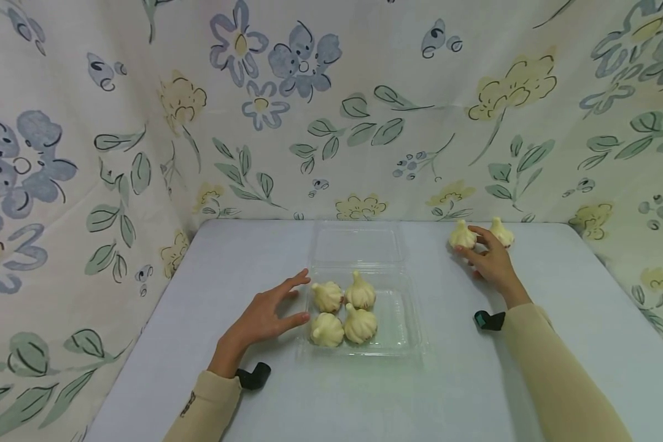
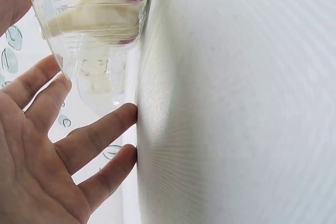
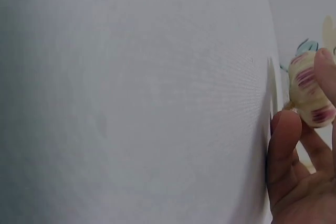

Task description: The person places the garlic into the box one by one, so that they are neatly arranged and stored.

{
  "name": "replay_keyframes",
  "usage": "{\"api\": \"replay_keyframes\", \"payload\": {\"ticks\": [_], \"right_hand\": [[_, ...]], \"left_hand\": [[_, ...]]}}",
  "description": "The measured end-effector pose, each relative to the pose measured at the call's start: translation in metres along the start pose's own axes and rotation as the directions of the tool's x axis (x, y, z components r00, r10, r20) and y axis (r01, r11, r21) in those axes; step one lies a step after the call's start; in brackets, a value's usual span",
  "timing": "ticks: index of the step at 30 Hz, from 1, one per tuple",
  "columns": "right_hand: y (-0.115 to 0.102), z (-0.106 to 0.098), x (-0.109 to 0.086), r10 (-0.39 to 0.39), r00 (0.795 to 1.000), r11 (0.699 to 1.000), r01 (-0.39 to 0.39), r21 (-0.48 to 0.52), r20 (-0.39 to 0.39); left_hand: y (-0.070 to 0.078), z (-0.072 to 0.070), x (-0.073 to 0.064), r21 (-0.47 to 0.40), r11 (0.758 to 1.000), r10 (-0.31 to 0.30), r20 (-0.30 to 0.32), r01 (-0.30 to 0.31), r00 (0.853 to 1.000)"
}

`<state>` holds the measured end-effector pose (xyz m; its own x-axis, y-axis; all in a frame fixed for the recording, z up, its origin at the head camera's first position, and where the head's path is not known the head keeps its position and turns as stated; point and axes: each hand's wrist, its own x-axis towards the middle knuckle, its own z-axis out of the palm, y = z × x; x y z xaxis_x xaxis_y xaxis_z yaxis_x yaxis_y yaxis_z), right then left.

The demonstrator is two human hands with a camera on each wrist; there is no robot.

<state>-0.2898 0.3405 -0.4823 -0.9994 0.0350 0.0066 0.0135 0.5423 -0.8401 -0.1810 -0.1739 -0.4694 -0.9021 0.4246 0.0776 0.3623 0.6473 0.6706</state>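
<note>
Several pale garlic bulbs (image 1: pixel 361 324) sit grouped in the left part of a clear plastic clamshell box (image 1: pixel 414 319). My left hand (image 1: pixel 262 316) is at the box's left side, fingers spread, with fingertips right at the rim; two of its fingers rest on the table in the left wrist view. At the far right, my right hand (image 1: pixel 492 261) pinches a garlic bulb (image 1: pixel 462 235) between thumb and fingers. Purple streaks show on that bulb in the right wrist view. Just right of it stands another garlic bulb (image 1: pixel 501 232), partly behind the hand.
The box's clear lid (image 1: pixel 358 242) lies folded back toward the far table edge. A white cloth covers the table (image 1: pixel 243 245). Floral curtains (image 1: pixel 331 123) hang behind and at both sides. Each wrist carries a small black camera (image 1: pixel 254 376).
</note>
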Motion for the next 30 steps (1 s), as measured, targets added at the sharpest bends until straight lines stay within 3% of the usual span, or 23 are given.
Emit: {"api": "replay_keyframes", "payload": {"ticks": [18,30], "right_hand": [[-0.007,0.008,-0.012,0.004,1.000,1.000,-0.005,-0.002,-0.022],[-0.008,0.021,-0.030,-0.028,0.998,0.996,0.033,0.087,-0.061]], "left_hand": [[0.001,-0.001,-0.001,0.016,1.000,-0.009,-0.017,0.009,1.000],[0.001,0.000,-0.002,-0.023,1.000,0.013,-0.015,-0.014,1.000]]}}
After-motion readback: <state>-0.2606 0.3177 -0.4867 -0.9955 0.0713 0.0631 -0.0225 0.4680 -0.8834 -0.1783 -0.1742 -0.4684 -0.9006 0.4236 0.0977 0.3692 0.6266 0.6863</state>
